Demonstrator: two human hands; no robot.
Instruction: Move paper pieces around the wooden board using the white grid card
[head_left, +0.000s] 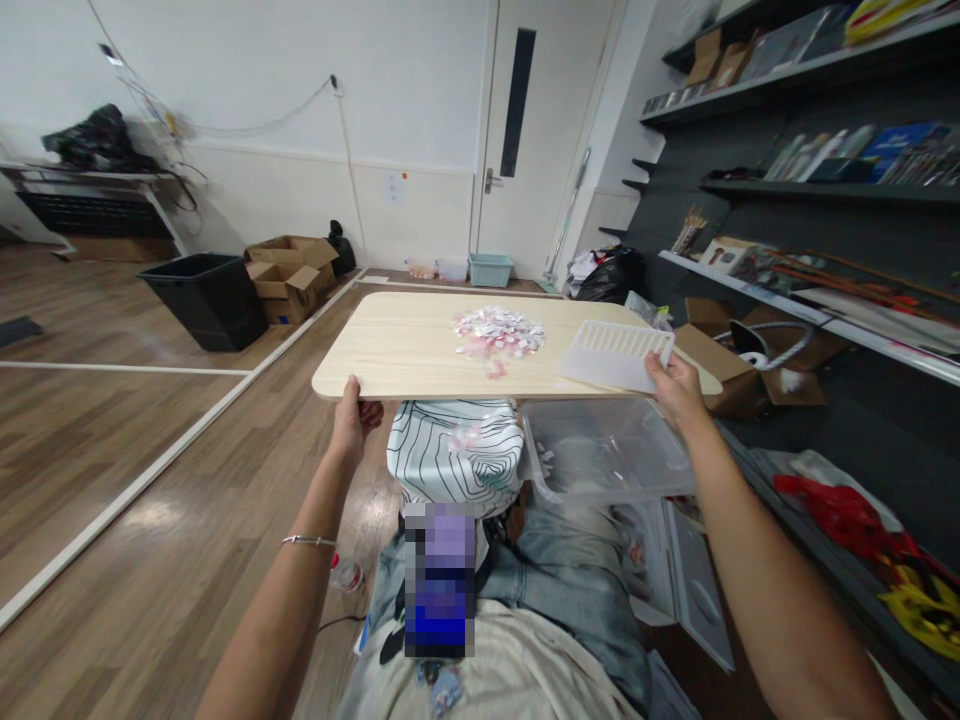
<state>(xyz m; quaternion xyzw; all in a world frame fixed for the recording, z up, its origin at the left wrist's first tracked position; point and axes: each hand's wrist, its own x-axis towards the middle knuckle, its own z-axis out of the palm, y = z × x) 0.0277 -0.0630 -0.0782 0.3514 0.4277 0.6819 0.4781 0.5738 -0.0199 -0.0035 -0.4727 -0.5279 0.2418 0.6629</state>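
A light wooden board (pixel 405 345) is held up level in front of me. My left hand (pixel 352 415) is closed on its near left edge. My right hand (pixel 675 390) is at the board's near right edge and grips a white slotted plastic scraper (pixel 615 355) that lies flat on the board. A heap of small white and pink paper bits (pixel 499 332) sits on the board just left of the scraper.
Below the board are a striped white bag (pixel 454 455) and a clear plastic bin (pixel 607 450). Dark shelves (pixel 810 190) line the right wall. A black bin (pixel 206 298) and cardboard boxes (pixel 289 275) stand on the wood floor at the left. A white door (pixel 540 140) is behind.
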